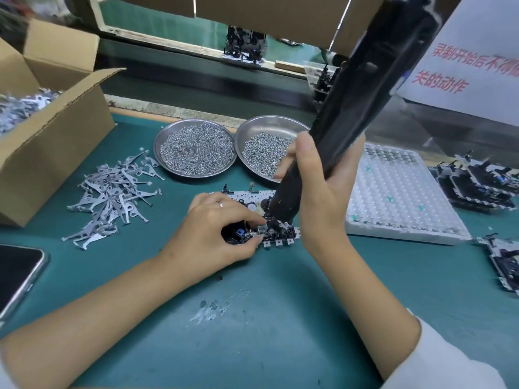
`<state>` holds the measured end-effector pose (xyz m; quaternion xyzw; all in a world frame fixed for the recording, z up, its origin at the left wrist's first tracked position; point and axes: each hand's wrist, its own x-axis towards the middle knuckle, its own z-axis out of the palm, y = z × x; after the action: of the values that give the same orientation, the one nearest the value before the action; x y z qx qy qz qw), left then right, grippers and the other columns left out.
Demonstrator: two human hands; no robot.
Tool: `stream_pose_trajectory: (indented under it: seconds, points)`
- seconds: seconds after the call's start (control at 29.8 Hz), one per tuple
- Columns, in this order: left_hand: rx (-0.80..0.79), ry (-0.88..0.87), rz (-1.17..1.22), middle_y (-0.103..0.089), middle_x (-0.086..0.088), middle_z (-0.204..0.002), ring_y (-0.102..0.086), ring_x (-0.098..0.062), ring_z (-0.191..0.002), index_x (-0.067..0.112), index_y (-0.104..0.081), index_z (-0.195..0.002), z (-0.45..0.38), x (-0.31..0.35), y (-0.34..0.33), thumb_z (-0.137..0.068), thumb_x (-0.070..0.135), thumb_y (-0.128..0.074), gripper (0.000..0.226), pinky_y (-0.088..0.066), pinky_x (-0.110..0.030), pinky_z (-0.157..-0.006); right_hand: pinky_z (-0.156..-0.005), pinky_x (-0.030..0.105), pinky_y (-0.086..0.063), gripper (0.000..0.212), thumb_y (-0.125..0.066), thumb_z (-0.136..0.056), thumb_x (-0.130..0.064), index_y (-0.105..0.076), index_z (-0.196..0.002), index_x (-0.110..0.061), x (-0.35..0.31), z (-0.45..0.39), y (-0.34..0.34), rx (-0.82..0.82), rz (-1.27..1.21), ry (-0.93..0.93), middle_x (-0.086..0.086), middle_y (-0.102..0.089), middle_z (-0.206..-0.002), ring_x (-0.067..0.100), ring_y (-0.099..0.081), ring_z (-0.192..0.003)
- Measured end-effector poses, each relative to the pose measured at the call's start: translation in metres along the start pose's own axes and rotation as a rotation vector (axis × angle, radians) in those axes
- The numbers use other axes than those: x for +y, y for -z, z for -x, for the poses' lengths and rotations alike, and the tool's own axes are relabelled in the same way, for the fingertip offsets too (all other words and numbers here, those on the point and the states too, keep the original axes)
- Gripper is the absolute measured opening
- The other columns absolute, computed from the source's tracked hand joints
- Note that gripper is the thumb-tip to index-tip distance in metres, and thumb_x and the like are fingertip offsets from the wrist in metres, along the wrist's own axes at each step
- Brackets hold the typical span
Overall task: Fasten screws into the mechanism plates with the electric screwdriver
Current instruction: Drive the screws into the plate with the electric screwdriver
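A mechanism plate with black parts and metal tabs lies on the green mat in the middle. My left hand rests on its left end, with its fingers pinching the plate. My right hand grips the black electric screwdriver, which slants down from the upper right. Its tip touches the plate just right of my left fingertips. Behind the plate stand two round steel dishes of screws, the left dish and the right dish, the second partly hidden by the tool.
A pile of flat metal levers lies left of the plate. An open cardboard box holds more. A phone sits at the left edge. A white bubble tray and several assembled mechanisms lie at the right.
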<state>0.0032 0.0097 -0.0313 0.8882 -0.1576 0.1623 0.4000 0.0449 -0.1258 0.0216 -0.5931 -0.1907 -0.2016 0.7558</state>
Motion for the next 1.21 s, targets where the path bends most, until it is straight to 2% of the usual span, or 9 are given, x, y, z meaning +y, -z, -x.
stream_pose_trajectory:
  seconds: [0.07, 0.17, 0.27, 0.37, 0.6, 0.74, 0.84, 0.97, 1.21]
  points:
    - [0.023, 0.001, 0.058, -0.067, 0.018, -0.093, -0.056, 0.000, -0.091, 0.030, -0.071, -0.099, 0.000, 0.002, 0.002, -0.067, 0.044, -0.073, 0.035, -0.039, -0.036, -0.094, -0.079, 0.026, -0.045, 0.050, -0.055, -0.085, -0.036, -0.038, -0.128, -0.019, 0.005, 0.013, 0.009, 0.093, 0.073, -0.033, -0.006, -0.053, -0.093, 0.010, -0.054, -0.086]
    - [0.176, 0.051, 0.182, -0.064, 0.018, -0.097, -0.058, -0.004, -0.092, 0.032, -0.065, -0.104, -0.003, 0.002, 0.008, -0.078, 0.049, -0.058, 0.033, -0.043, -0.036, -0.093, -0.083, 0.025, -0.039, 0.025, -0.056, -0.087, -0.032, -0.049, -0.110, -0.027, 0.011, 0.038, 0.018, 0.235, 0.351, -0.055, -0.007, -0.050, -0.095, 0.004, -0.050, -0.090]
    - [0.323, 0.098, 0.205, -0.062, 0.016, -0.097, -0.059, -0.010, -0.092, 0.031, -0.063, -0.104, -0.006, -0.006, 0.013, -0.086, 0.044, -0.048, 0.027, -0.044, -0.038, -0.093, -0.094, 0.038, -0.040, 0.038, -0.053, -0.089, -0.039, -0.059, -0.121, -0.019, 0.018, 0.057, 0.012, -0.354, 0.930, 0.105, 0.005, -0.056, -0.116, 0.021, -0.052, -0.109]
    - [0.377, 0.145, 0.256, -0.065, 0.010, -0.099, -0.059, -0.002, -0.094, 0.039, -0.061, -0.101, -0.005, -0.014, 0.015, -0.088, 0.045, -0.043, 0.023, -0.043, -0.021, -0.091, -0.103, 0.050, -0.030, 0.046, -0.047, -0.090, -0.055, -0.058, -0.126, -0.028, 0.022, 0.065, 0.002, -0.814, 1.366, 0.157, 0.005, -0.050, -0.137, 0.033, -0.041, -0.128]
    - [0.386, 0.164, 0.275, -0.065, 0.012, -0.096, -0.056, 0.012, -0.089, 0.042, -0.060, -0.098, -0.004, -0.019, 0.015, -0.093, 0.032, -0.046, 0.018, -0.038, -0.003, -0.073, -0.084, 0.037, -0.048, 0.028, -0.047, -0.091, -0.049, -0.067, -0.097, -0.030, -0.014, 0.096, 0.039, -0.931, 1.409, 0.344, -0.001, -0.060, -0.123, 0.030, -0.055, -0.115]
    - [0.368, 0.177, 0.273, -0.067, 0.002, -0.099, -0.056, 0.009, -0.092, 0.033, -0.064, -0.099, -0.002, -0.024, 0.015, -0.098, 0.022, -0.049, 0.018, -0.038, -0.001, -0.078, -0.080, 0.032, -0.051, 0.020, -0.061, -0.080, -0.048, -0.070, -0.088, -0.033, -0.040, 0.114, 0.089, -0.840, 1.391, 0.352, -0.004, -0.066, -0.113, 0.025, -0.063, -0.107]
    - [0.369, 0.164, 0.266, -0.067, 0.004, -0.100, -0.056, 0.004, -0.093, 0.036, -0.065, -0.095, -0.005, -0.028, 0.012, -0.095, 0.038, -0.050, 0.015, -0.038, 0.000, -0.077, -0.081, 0.028, -0.050, 0.025, -0.061, -0.069, -0.040, -0.072, -0.088, -0.027, -0.056, 0.117, 0.128, -0.651, 1.412, 0.245, -0.007, -0.068, -0.106, 0.021, -0.064, -0.105]
    - [0.386, 0.178, 0.256, -0.066, 0.020, -0.096, -0.059, -0.004, -0.093, 0.048, -0.064, -0.097, -0.006, -0.037, 0.007, -0.086, 0.056, -0.045, 0.023, -0.039, -0.002, -0.069, -0.085, 0.037, -0.049, 0.031, -0.057, -0.067, -0.032, -0.068, -0.093, -0.020, -0.071, 0.116, 0.175, -0.459, 1.528, 0.060, -0.005, -0.065, -0.105, 0.024, -0.062, -0.105]
    - [0.374, 0.140, 0.183, -0.066, 0.026, -0.096, -0.056, 0.011, -0.093, 0.050, -0.062, -0.101, -0.007, -0.037, 0.003, -0.088, 0.054, -0.048, 0.020, -0.035, 0.003, -0.079, -0.102, 0.050, -0.040, 0.038, -0.069, -0.077, -0.001, -0.067, -0.114, -0.010, -0.069, 0.099, 0.236, -0.151, 1.561, -0.234, 0.005, -0.061, -0.126, 0.032, -0.050, -0.125]
